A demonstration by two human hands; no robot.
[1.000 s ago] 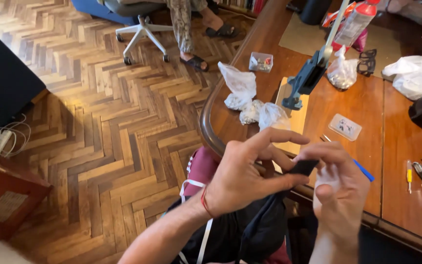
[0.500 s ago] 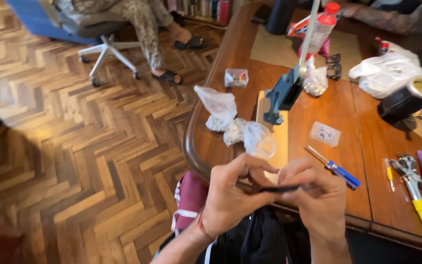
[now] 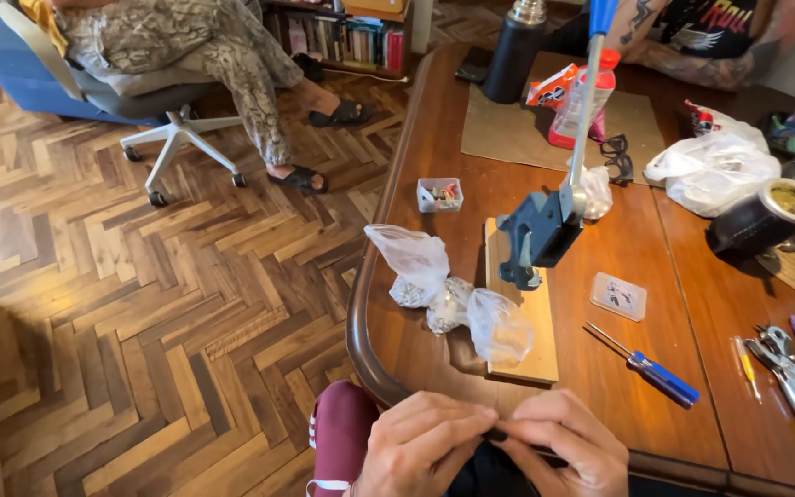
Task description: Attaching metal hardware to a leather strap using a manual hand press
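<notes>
Dark strip (image 3: pixel 517 440) at six o'clock, below the counter (image 3: pixel 600 368) edge, pinched in both grips: left hand (image 3: pixel 425 446), right hand (image 3: pixel 568 451). Fitting stage, apparently; steady, fine fingerwork needed.

small dark piece (image 3: pixel 519 440) mostly hidden between fingertips, both wrists cut off at the bottom edge

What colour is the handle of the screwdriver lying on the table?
Blue; the screwdriver shows clearly in the head view, on the wooden table.
</notes>
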